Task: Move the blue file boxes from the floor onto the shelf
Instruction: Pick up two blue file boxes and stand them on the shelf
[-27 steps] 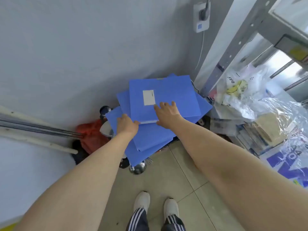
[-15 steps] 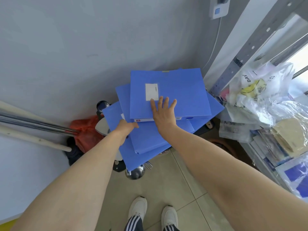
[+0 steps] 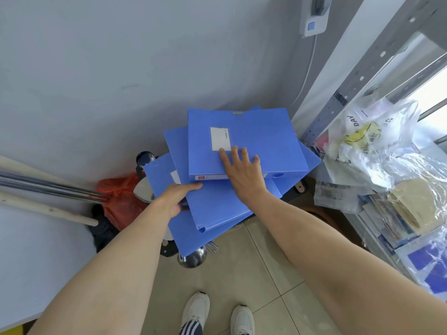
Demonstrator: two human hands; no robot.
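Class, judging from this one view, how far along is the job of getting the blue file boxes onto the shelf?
Done: nothing visible; the shelf shows bags and papers, no blue box. In hand: the right hand lies flat, fingers spread, on the top file box, while the left hand grips the near edge of the box beneath. Left: the whole stack has yet to be lifted across.
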